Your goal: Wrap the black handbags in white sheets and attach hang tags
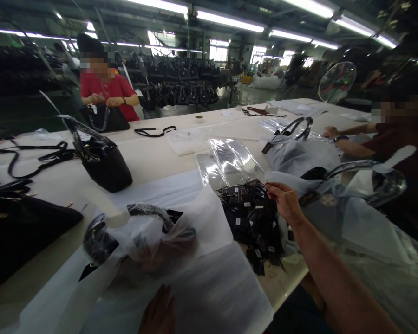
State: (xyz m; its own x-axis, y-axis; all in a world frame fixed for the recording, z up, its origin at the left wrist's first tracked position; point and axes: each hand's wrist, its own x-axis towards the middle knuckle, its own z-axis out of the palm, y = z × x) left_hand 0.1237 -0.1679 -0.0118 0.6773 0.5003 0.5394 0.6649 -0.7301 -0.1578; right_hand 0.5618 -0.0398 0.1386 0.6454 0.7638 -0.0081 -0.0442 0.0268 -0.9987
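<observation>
My right hand point(284, 200) hovers over a heap of black hang tags point(252, 211), its fingers pinched together on a tag string at the heap's far edge. My left hand point(159, 310) lies at the bottom of the view on white wrapping paper point(212, 292); only part of it shows and its fingers seem flat. Just beyond it sits a black handbag point(139, 232) half wrapped in clear plastic and white paper, its handle arched upward.
A black handbag point(102, 160) stands on the long white table point(153, 157), with loose straps point(31, 155) to the left. Clear plastic bags point(230, 160) lie in the middle. Wrapped bags point(348, 199) sit at right. One person in red works across the table, another at right.
</observation>
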